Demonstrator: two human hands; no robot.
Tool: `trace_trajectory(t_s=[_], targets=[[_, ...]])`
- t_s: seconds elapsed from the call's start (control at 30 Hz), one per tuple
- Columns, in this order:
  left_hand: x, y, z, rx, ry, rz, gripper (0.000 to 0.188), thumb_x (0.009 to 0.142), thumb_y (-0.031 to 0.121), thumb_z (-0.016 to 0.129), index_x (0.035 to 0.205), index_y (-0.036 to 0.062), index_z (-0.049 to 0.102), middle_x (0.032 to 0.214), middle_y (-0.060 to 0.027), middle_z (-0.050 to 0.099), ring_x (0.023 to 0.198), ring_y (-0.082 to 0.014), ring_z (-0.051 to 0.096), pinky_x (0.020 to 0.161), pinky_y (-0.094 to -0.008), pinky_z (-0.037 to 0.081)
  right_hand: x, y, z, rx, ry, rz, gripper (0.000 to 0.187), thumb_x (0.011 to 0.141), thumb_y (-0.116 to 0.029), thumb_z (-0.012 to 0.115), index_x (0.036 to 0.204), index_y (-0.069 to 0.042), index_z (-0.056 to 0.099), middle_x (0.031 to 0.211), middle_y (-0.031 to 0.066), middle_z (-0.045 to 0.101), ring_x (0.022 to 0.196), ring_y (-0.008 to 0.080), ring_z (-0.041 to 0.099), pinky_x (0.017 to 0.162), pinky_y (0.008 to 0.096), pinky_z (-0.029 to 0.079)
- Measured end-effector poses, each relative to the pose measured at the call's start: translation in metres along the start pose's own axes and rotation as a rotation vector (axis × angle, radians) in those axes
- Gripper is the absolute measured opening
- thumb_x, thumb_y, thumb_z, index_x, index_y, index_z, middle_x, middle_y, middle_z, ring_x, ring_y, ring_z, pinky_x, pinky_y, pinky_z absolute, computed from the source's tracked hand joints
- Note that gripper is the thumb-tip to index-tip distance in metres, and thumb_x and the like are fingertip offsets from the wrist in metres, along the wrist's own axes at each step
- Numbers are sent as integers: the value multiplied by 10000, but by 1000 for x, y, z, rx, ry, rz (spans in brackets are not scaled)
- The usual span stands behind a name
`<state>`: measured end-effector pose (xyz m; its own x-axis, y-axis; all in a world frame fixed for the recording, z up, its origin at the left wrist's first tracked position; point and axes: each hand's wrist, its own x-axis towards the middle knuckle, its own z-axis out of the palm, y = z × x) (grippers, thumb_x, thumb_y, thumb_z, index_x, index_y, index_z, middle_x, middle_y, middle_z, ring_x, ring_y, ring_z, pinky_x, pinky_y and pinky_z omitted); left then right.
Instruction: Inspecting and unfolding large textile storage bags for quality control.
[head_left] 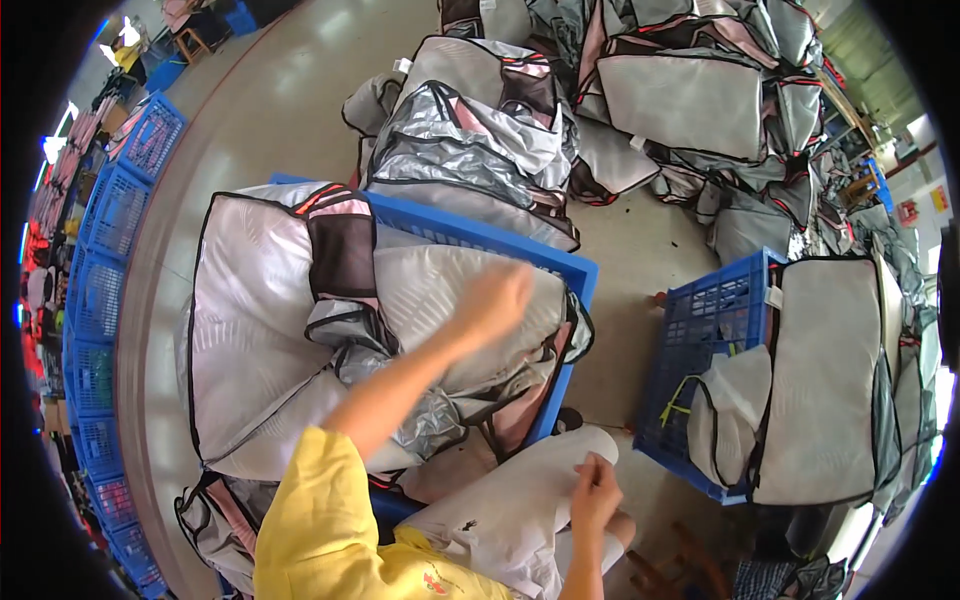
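My left hand (503,296), blurred by motion, is over a silver-grey sewn panel (420,290) with black edging; whether it touches the fabric or holds anything does not show. My right hand (596,492) hovers beside my pale-trousered knee (560,470), its fingers drawn together in a pinch; whatever may be between them is too small to see. In front of me a blue plastic crate (480,232) is heaped with these sewn pieces. One large piece with a dark mesh pocket (342,255) spreads over its left side. Crumpled silver lining (430,425) lies between the pieces.
Piles of similar grey pieces (680,105) cover the floor ahead. To the right, another blue crate (700,300) stands with a large grey panel (828,380) against it. Stacked blue crates (97,290) line the left side. More pieces (225,530) lie at lower left.
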<state>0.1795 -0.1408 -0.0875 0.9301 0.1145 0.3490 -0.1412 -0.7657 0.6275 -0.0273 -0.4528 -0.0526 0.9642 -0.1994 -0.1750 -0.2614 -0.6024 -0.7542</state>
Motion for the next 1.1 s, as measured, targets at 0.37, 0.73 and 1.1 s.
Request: trace_trajectory(t_s=[0.37, 0.73, 1.1], targets=[[156, -199, -83, 875, -271, -226, 199, 954, 253, 686, 1102, 130, 739, 1147, -110, 707, 1128, -413, 660, 871, -551, 577, 44, 1, 44, -212, 105, -164, 179, 1010, -230, 671, 1010, -68, 747, 844, 161, 746, 742, 355, 722, 690, 435, 563], [236, 61, -145, 632, 79, 331, 147, 919, 249, 685, 919, 103, 700, 952, -116, 711, 932, -356, 714, 751, -517, 577, 32, 7, 38, -192, 153, -242, 223, 1015, -270, 659, 998, -70, 757, 828, 152, 747, 746, 358, 719, 676, 459, 554], [231, 276, -358, 562, 535, 303, 416, 993, 496, 626, 1057, 106, 752, 943, -198, 750, 940, -458, 703, 800, -548, 549, -40, 62, -36, 344, 367, 70, 303, 1092, -235, 577, 1106, 18, 743, 898, 150, 783, 837, 237, 751, 783, 372, 559]])
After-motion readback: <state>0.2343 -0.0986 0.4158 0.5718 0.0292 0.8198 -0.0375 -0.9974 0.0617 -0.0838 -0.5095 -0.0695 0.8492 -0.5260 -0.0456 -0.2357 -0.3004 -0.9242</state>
